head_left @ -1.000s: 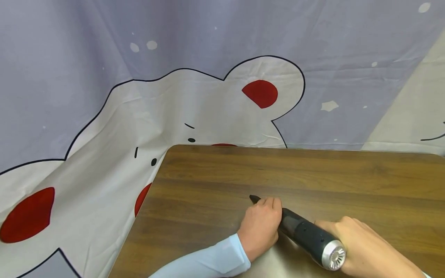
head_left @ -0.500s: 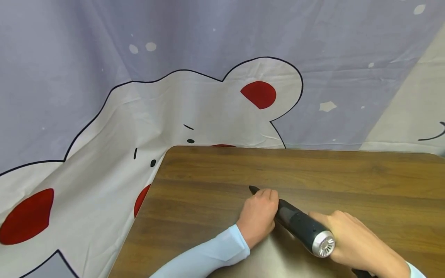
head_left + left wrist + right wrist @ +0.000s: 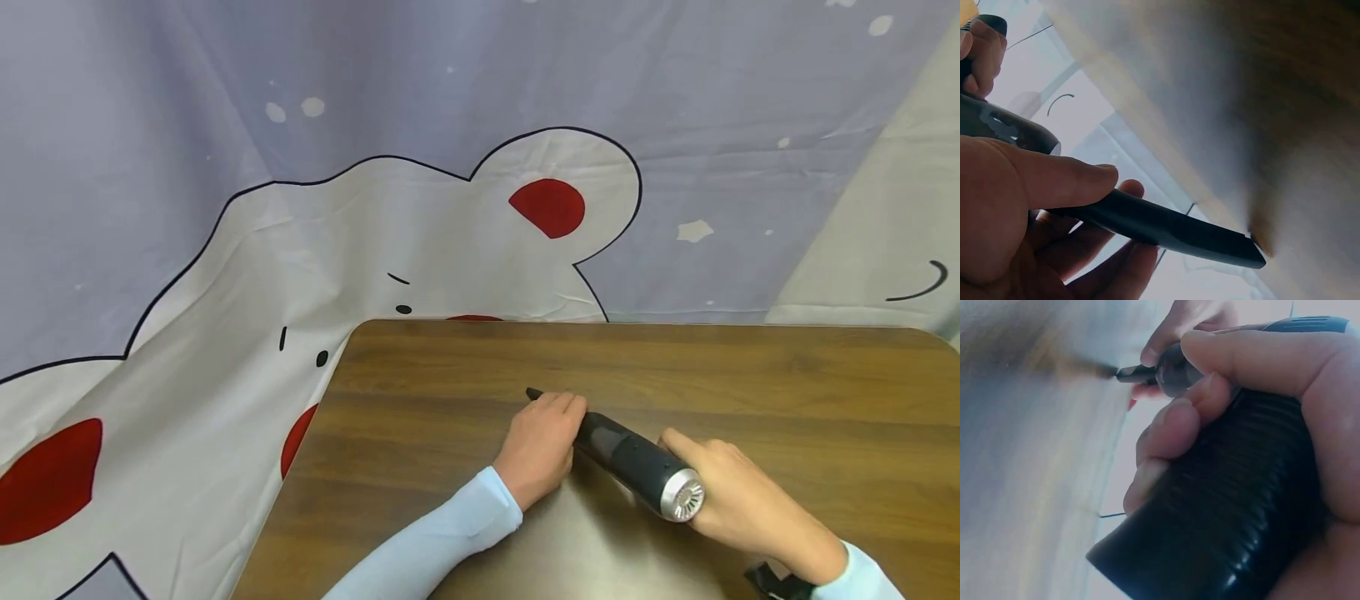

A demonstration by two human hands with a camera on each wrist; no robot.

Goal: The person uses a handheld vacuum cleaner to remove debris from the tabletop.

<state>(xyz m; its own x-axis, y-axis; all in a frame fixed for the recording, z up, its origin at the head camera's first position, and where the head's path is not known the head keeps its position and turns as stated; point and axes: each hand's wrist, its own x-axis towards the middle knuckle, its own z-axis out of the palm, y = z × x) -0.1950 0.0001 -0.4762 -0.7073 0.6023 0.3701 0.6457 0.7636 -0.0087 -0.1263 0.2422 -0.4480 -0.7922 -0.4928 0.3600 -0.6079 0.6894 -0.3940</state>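
A black handheld vacuum cleaner (image 3: 637, 462) with a silver vented end slants over the wooden table in the head view. The fingers of my right hand (image 3: 738, 500) curl round its ribbed handle (image 3: 1229, 500), seen close up in the right wrist view. At the front end, my left hand (image 3: 540, 446) holds the narrow black nozzle (image 3: 1191, 234) between thumb and fingers. The nozzle's slanted tip is right at the tabletop in the left wrist view. In the head view, the left hand hides most of the nozzle.
The brown wood-grain table (image 3: 465, 358) has rounded far corners. Behind and left of it hangs a curtain (image 3: 375, 225) printed with white cartoon figures on lilac. A bright glare (image 3: 585, 550) lies on the tabletop near the front.
Both hands have moved the vacuum cleaner forward and a little left over the table, keeping their hold. More of the right forearm shows, and the head view has shifted slightly.
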